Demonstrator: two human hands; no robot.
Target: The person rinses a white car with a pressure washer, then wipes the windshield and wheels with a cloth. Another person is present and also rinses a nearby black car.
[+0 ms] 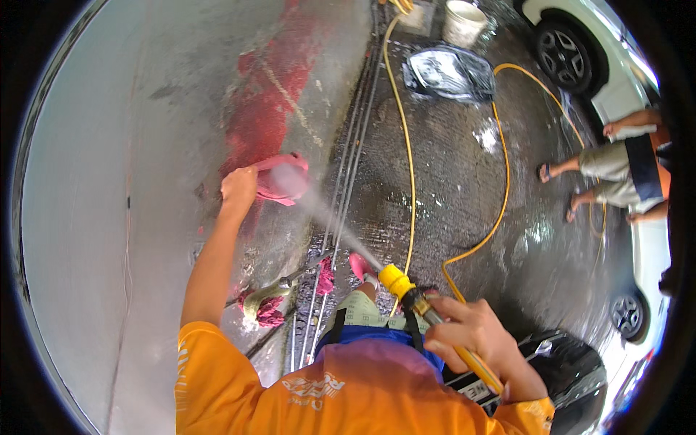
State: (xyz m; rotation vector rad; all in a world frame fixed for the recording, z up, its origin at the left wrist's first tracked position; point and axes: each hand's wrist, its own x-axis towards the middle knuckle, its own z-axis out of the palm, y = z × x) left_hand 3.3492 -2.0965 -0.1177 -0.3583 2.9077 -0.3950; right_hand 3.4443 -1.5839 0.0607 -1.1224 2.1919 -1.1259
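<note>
My left hand [239, 187] grips the edge of a pink item [280, 179], held out in front at the left; spray blurs it, so its exact kind cannot be told. My right hand [473, 331] is closed around a spray nozzle [399, 283] with a yellow head and a metal stem. A yellow hose [481, 372] runs back from it under the hand. White water jets from the nozzle up and left onto the pink item. Below the jet, a pink shoe [360, 265] shows on my foot.
Pink mop heads [269, 310] lie low at the left, near metal rails [342, 201]. Yellow hose [410, 179] loops over the wet floor. A white bucket [464, 24] stands beyond a foamy dark object [451, 73]. At right, a person [620, 168] stands near a white car [603, 103].
</note>
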